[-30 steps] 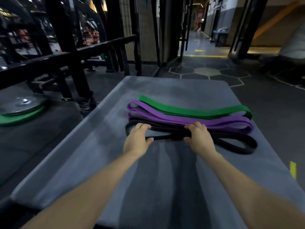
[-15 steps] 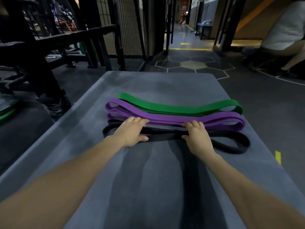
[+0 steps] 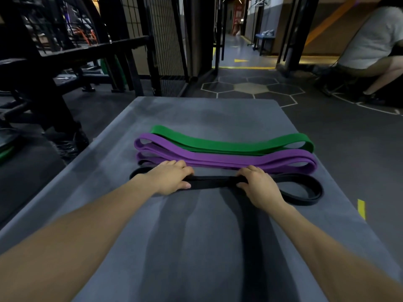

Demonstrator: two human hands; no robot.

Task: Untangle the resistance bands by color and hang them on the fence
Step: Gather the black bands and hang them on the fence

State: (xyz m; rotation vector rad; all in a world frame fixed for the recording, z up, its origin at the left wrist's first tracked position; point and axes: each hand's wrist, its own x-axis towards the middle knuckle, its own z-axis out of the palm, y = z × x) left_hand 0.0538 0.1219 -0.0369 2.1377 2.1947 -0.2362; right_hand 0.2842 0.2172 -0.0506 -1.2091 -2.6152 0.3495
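Both the left hand [image 3: 172, 178] and right hand [image 3: 258, 185] clasp the black band [image 3: 211, 182], which runs left-right across the bench [image 3: 229, 112] at frame centre.

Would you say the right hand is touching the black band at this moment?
Touching. In the head view the right hand lies on the black band, fingers curled over its flat middle with no gap; the left hand presses it too.
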